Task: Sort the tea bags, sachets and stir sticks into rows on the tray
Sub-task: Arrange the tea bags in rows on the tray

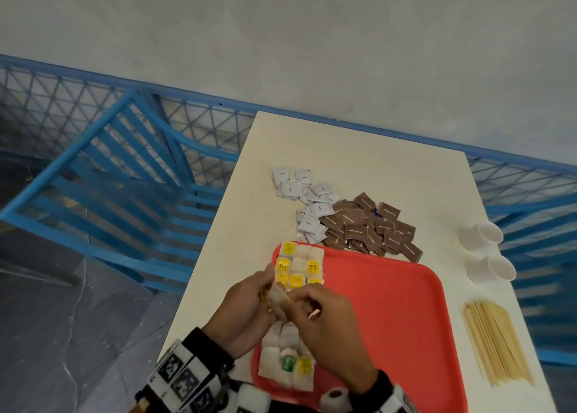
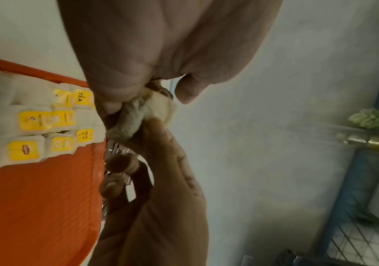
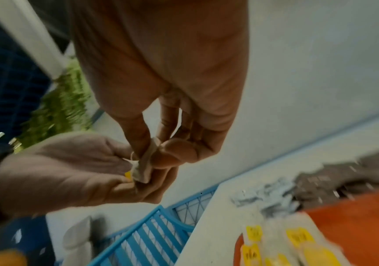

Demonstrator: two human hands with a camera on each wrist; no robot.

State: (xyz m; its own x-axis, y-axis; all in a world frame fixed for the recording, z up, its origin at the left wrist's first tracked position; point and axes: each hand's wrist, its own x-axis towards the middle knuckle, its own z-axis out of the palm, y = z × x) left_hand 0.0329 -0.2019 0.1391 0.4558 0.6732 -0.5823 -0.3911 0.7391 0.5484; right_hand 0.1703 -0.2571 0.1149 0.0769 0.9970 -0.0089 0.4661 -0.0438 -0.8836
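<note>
Two bare hands meet at chest height: the left hand (image 1: 243, 316), palm turned inward, curls its fingers (image 3: 152, 181) beneath, while the right hand (image 1: 324, 328) pinches with thumb and forefinger (image 3: 138, 133); both wrists wear black-and-white patterned bands.

i see a red tray (image 1: 390, 303) of matt plastic with a faintly pebbled face. the tea bags (image 1: 301, 264) on it look like soft, fibrous paper with glossy yellow tags. the stir sticks (image 1: 496, 340) are pale bare wood; the brown sachets (image 1: 371, 225) matt paper; the table (image 1: 359, 150) smooth, dull cream.
</note>
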